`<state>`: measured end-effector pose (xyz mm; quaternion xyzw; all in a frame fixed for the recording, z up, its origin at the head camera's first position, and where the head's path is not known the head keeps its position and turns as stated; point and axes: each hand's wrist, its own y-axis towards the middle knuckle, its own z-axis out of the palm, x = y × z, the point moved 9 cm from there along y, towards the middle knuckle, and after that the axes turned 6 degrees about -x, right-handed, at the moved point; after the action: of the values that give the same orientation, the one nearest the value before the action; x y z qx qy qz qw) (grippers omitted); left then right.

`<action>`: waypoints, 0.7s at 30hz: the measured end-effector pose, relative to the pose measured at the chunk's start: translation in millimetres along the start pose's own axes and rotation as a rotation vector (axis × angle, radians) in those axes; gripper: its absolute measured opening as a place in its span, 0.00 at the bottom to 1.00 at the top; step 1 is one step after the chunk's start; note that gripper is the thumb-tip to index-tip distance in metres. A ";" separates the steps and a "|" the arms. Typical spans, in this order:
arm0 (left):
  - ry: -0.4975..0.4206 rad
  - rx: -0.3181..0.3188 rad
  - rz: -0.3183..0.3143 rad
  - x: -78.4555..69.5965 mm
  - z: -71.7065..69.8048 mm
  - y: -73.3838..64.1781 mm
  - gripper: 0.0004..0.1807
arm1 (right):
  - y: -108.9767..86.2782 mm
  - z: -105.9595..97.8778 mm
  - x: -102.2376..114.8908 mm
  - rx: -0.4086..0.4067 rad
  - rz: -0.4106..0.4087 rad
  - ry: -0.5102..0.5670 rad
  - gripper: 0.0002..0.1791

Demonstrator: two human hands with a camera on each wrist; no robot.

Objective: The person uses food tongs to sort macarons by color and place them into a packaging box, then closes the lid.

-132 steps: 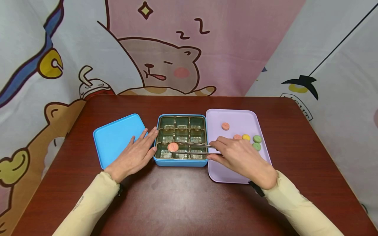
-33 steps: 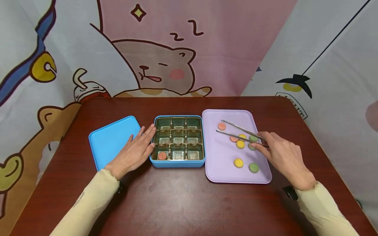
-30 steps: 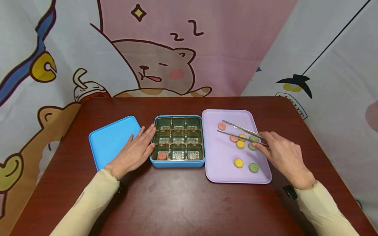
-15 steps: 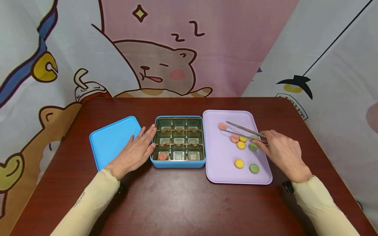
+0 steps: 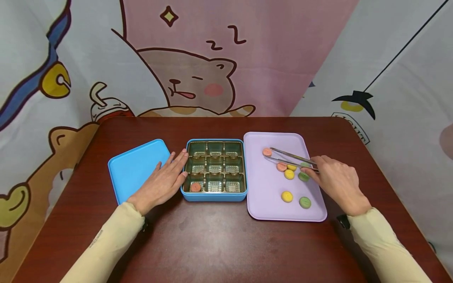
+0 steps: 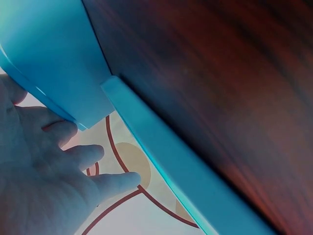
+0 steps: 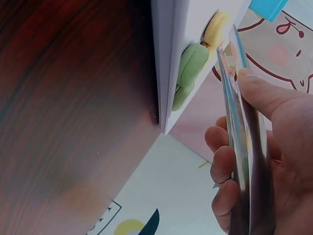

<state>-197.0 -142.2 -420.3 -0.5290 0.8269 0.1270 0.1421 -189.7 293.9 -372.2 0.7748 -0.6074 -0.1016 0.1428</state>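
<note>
My right hand (image 5: 337, 182) grips a pair of metal tongs (image 5: 293, 156). The tongs' tips lie on either side of a pink macaron (image 5: 267, 151) near the back of the lilac tray (image 5: 263, 196). My left hand (image 5: 161, 181) has its fingers stretched out, with fingertips at the left side of the blue box (image 5: 214, 197). A gold insert (image 5: 214, 157) divides that box into several compartments. One pink macaron (image 5: 195, 187) sits in its front left compartment. In the right wrist view, the tongs (image 7: 244, 161) run through the curled fingers, near a green macaron (image 7: 193, 63).
Another pink macaron (image 5: 281, 167), yellow macarons (image 5: 289, 174) and green macarons (image 5: 303, 176) cluster under and beside the tongs. A yellow one (image 5: 287, 196) and a green one (image 5: 305, 202) lie nearer the tray's front. The blue lid (image 5: 136, 169) lies left of the box, partly beneath the left arm.
A pink macaron went from the tongs into the box's front left compartment. The tongs moved back over the tray, and their tips have drawn closer around the rear pink macaron. My left hand stays put.
</note>
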 end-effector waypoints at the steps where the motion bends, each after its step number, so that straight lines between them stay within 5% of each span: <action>1: 0.000 0.001 0.000 0.0 -0.1 0.0 0.35 | 0.2 0.3 0.2 0.001 -0.001 0.000 0.29; 21: -0.013 0.009 -0.015 0.6 0.0 0.2 0.35 | 1.7 2.8 3.2 0.013 -0.008 0.013 0.27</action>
<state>-197.4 -142.7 -420.5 -0.5336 0.8227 0.1255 0.1507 -191.4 290.1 -374.1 0.7788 -0.6040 -0.0931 0.1414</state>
